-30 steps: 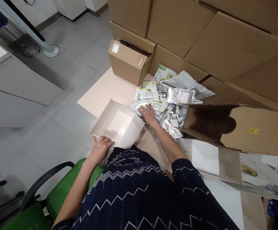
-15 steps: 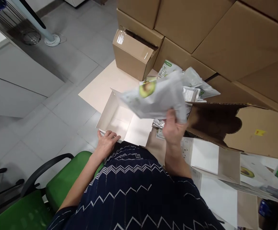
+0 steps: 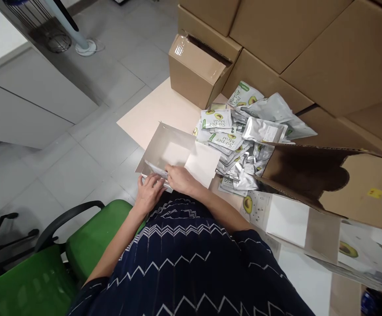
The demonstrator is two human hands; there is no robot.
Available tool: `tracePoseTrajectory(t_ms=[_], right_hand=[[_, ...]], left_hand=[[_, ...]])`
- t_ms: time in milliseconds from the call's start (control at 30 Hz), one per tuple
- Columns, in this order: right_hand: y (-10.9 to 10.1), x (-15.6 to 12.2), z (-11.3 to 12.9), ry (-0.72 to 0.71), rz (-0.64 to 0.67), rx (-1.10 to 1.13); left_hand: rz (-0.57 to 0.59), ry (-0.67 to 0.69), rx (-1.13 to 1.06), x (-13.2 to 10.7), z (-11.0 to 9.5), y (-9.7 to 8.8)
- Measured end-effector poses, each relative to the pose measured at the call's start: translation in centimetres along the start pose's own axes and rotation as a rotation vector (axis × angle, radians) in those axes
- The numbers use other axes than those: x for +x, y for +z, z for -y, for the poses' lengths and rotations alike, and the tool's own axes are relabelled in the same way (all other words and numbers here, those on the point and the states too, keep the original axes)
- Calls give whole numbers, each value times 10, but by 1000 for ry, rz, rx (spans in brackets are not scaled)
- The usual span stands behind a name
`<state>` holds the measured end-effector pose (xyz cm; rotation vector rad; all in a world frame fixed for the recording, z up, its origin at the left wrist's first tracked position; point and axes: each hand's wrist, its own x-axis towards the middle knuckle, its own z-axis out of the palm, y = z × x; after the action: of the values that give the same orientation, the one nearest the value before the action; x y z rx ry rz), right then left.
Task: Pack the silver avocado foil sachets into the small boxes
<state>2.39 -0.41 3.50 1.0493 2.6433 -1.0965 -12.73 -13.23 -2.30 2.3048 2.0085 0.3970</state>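
An open white carton (image 3: 167, 149) lies on the floor in front of my knees. My left hand (image 3: 149, 192) grips its near rim, fingers curled over the edge. My right hand (image 3: 178, 177) reaches into the carton's near side, closed on silver pouches (image 3: 156, 169) that lie along the near wall. Just right of the carton spreads a loose pile of silver avocado-print pouches (image 3: 240, 131), some face up with green labels.
A small brown box (image 3: 196, 72) stands behind the pile, before a wall of stacked cardboard boxes (image 3: 309, 48). A big open cardboard box (image 3: 326, 180) lies on its side at right. A flat cardboard sheet (image 3: 158, 109) covers the floor. Green chair (image 3: 88, 237) at left.
My right hand lifted a bundle of pouches off the pile, swung it left and lowered it into the white carton. My left hand stayed on the carton's near rim.
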Motion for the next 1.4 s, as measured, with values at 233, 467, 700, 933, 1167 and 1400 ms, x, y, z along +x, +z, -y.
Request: tracePoseTrajectory(t_ms=[233,467,700,933,1167,1400], right_hand=[[-2,10,4,-63,272,-262],[-11,2,-1,-181,253,-110],[-55,-40,-110,144,-697,459],[-60,-51,-237,636,-733,-165],[-44,-45,-247,591,-619,-281],[-42,-71,-205,436,-1017,-18]], left_hand=[[-122,-148,-82,-6,3,7],[-32,-85,-70,-6,6,4],[-63,-85,-56,-8,-1,8],[10,-100,-27,-1,-6,8],[47,-112,-60,1,-9,7],[5,-83,-63,1,-6,10]])
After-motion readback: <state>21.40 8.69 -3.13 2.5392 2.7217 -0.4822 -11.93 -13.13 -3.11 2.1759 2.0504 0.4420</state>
